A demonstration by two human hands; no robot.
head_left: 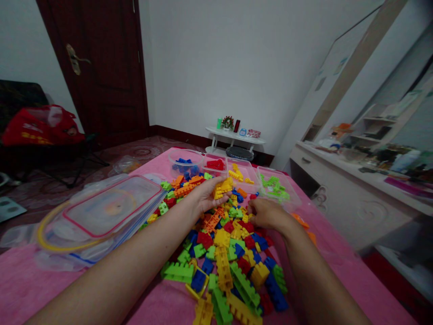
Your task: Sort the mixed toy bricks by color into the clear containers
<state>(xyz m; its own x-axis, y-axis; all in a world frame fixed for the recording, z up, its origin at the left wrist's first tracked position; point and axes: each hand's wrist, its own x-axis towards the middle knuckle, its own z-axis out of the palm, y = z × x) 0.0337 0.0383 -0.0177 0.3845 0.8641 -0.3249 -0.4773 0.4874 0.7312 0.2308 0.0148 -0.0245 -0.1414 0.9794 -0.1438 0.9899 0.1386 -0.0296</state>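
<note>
A heap of plastic building blocks [230, 253] in yellow, green, blue, red and orange covers the middle of a pink cloth. My left hand [206, 195] is cupped palm up over the far side of the heap, closed on a few yellow blocks [222, 188]. My right hand [265, 212] rests knuckles up on the heap's right side, fingers curled down among the blocks; what they grip is hidden. Behind the heap stand clear tubs: one with blue blocks [185, 163], one with red [215, 164], one with yellow [238, 174], one with green [275, 186].
Clear container lids [111, 210] lie stacked on the left of the pink cloth [338, 271]. A dark door [98, 67] and a red bag [40, 126] are at the far left. A small white table [235, 135] stands by the wall; a white dresser [355, 189] runs along the right.
</note>
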